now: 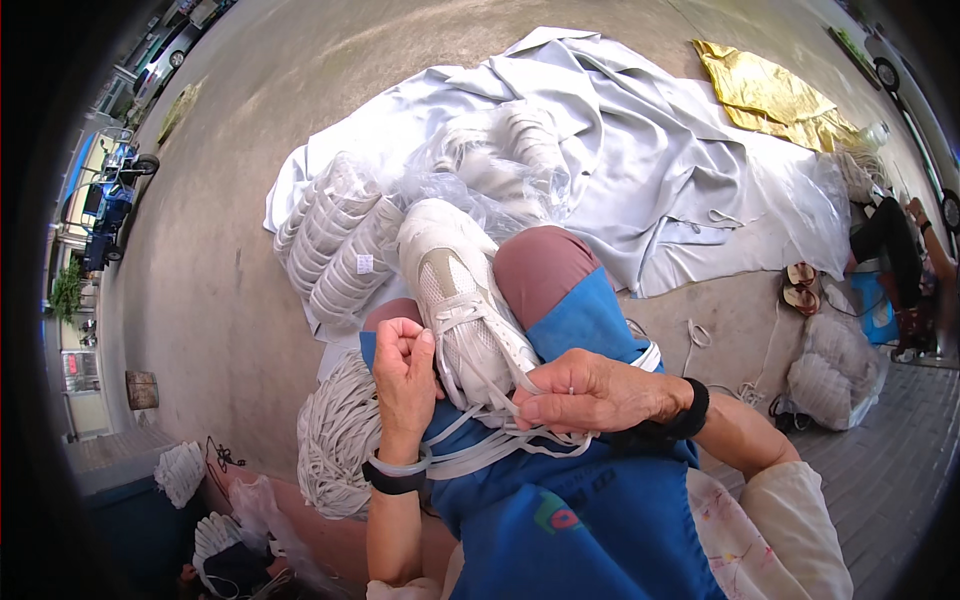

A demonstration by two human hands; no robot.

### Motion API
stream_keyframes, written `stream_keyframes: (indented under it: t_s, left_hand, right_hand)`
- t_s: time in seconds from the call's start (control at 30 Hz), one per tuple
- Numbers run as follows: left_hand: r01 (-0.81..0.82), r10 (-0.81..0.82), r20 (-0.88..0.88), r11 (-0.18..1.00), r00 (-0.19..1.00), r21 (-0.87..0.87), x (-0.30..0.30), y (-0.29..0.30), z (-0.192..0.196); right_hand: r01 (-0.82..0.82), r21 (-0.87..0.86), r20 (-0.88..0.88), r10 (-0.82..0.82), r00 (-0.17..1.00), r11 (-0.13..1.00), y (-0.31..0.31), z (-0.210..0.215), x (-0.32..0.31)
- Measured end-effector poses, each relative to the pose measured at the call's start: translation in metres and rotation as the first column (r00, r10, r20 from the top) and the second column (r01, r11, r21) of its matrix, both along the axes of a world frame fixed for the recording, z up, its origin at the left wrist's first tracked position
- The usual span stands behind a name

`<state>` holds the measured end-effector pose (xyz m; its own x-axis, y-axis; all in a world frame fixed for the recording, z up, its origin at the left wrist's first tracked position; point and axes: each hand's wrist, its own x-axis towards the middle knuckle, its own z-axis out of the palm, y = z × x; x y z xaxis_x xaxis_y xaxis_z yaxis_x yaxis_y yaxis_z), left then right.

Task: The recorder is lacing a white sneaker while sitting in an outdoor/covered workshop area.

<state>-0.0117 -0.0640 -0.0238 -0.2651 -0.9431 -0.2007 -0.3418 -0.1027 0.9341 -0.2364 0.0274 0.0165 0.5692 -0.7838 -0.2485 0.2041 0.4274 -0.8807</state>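
Note:
A cream and white sneaker lies sole-down across my lap, toe pointing away, resting on my blue apron. My left hand is closed in a fist around a white shoelace beside the shoe's heel. My right hand pinches the same lace at the shoe's upper eyelets. Loose lace ends trail over the apron between my wrists.
A bundle of white laces sits by my left knee. Stacked white soles and bagged sneakers lie on a pale grey sheet. Further right are a gold cloth, sandals, a filled bag and a seated person.

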Motion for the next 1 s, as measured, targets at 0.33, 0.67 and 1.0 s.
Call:
stream_keyframes:
  t_s: [0.33,0.67,1.0]
  left_hand:
    - [0.424,-0.448,0.085,0.881,0.89,0.209,0.014,0.017,0.047]
    - [0.538,-0.216,-0.661,0.775,0.719,0.331,0.032,0.058,0.049]
    - [0.372,-0.074,-0.767,0.902,0.637,0.221,0.079,0.073,0.027]
  right_hand:
    - [-0.325,-0.688,-0.535,-0.15,0.832,0.649,0.012,0.003,0.094]
    - [0.116,0.074,-0.418,-0.075,0.905,0.99,-0.009,0.018,0.029]
    - [0.237,0.424,0.225,-0.356,0.907,0.874,-0.018,-0.008,0.025]
